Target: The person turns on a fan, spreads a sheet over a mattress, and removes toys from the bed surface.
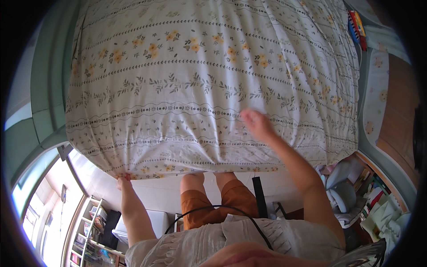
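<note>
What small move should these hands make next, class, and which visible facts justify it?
Probably a light sweep of the right hand across the floral sheet toward its near edge: the cloth is creased there, the left hand grips its near-left edge, which should steady it, and the right hand holds nothing visible, though blur hides whether it touches the cloth.

Free room spans the flowered sheet (195, 95) beyond the obstructing right hand (259, 125).
</note>
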### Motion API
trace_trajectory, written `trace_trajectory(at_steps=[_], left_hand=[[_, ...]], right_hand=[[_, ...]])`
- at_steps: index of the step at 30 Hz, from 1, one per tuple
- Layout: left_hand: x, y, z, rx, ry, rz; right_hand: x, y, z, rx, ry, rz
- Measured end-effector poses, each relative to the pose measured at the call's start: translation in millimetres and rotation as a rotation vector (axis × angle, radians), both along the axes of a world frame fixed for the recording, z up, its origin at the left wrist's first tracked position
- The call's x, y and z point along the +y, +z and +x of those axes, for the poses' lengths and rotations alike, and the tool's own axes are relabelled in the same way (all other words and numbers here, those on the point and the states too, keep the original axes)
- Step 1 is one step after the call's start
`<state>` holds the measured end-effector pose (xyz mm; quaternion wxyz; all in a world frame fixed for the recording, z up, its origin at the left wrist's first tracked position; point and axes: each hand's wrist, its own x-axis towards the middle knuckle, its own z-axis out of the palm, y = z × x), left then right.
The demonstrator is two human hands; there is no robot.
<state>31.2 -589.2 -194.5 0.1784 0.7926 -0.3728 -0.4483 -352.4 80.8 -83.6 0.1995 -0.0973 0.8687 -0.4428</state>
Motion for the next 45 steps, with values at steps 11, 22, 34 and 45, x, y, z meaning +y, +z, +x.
trace_trajectory(at_steps=[11, 22, 34, 45], left_hand=[[258, 74, -378, -1.081, -1.891, -0.491], [262, 12, -435, -1.373, -1.589, -0.077], [262, 1, -441, -1.763, -1.591, -0.031], [261, 50, -489, -1.852, -2.398, 0.443]], right_hand=[[-3, -99, -211, 0.385, -0.325, 0.852], [-2, -104, -215, 0.305, -0.338, 0.800], [7, -109, -216, 0.233, -0.315, 0.702], [18, -123, -211, 0.240, -0.300, 0.625]])
